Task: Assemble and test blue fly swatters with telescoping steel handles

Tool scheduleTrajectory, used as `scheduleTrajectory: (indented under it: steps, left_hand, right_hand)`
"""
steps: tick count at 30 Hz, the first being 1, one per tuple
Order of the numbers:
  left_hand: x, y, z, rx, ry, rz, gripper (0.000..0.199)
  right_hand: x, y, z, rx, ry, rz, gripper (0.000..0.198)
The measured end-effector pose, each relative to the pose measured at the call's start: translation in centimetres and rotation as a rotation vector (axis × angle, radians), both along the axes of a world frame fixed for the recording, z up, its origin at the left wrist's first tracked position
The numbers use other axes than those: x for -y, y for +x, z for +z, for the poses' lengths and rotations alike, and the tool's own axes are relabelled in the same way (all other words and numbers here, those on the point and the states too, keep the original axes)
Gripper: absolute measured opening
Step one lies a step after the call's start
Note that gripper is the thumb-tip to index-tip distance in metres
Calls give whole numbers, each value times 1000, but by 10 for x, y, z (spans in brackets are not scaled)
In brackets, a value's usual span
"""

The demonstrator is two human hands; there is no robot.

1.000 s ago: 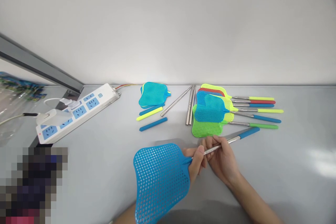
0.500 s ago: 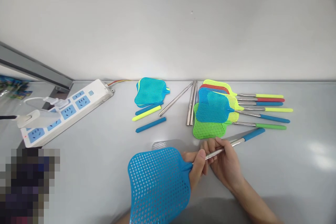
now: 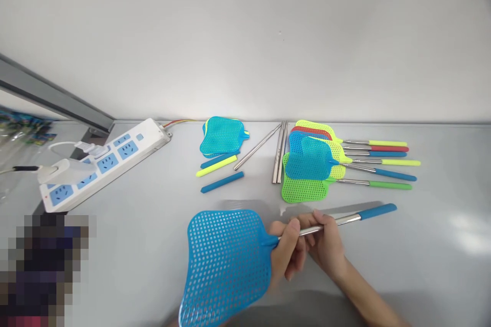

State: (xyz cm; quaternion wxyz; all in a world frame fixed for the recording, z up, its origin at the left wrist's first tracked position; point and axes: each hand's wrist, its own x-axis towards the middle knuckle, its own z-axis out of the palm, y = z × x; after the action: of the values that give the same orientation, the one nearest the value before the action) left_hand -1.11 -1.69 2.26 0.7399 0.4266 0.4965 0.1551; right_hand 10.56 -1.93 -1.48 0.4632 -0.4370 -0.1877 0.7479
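A blue fly swatter (image 3: 228, 260) is held up in front of me, its perforated head at the lower middle and its blue grip pointing right. My left hand (image 3: 287, 250) pinches the metal rod just beside the head, thumb on top. Farther along the same rod, my right hand (image 3: 326, 242) is closed around it, short of the blue grip. Behind my hands lies an overlapping group of finished-looking swatters, among them a green swatter (image 3: 305, 191) and a blue swatter (image 3: 310, 159).
Blue and yellow swatter heads (image 3: 222, 135) are stacked at the back. Near them lie a yellow grip sleeve (image 3: 217, 165), a blue grip sleeve (image 3: 222, 182) and several metal rods (image 3: 258, 146). A power strip (image 3: 148, 135) with plugged-in cords stands to the left, by the wall (image 3: 245, 36).
The held swatter has swung slightly, its grip end now lower and farther right. My right hand has shifted a little down with the rod. Both hands keep their hold.
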Motion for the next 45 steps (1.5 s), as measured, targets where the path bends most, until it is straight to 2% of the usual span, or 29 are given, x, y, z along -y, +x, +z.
scheduleTrajectory:
  steps: [6,11,15,18,23,25,30,36,41,45]
  left_hand:
    - [-1,4,2,0,-44,96,57]
    - [0,8,-8,31,-31,146,57]
    - [1,8,-14,-34,90,309,59]
    - [-1,5,-14,8,164,408,58]
    - [-5,1,-18,124,124,614,56]
    - [-6,1,-20,127,79,648,53]
    - [-9,1,-22,125,57,579,45]
    - [-9,1,-17,134,82,388,52]
    - [-7,1,-14,78,115,376,53]
    - [-5,1,-13,33,54,342,54]
  right_hand:
    - [1,-1,-1,34,23,2,42]
    - [-4,-2,1,-10,55,-24,42]
    - [-6,-1,4,-43,90,11,44]
    - [-6,-1,4,-28,127,24,43]
    - [-4,-2,3,38,209,38,40]
    - [-4,-1,2,50,218,49,38]
    - [-5,3,4,54,237,113,37]
    - [-5,5,0,144,319,220,45]
    - [-2,6,-2,186,357,230,48]
    - [1,8,-4,250,331,239,50]
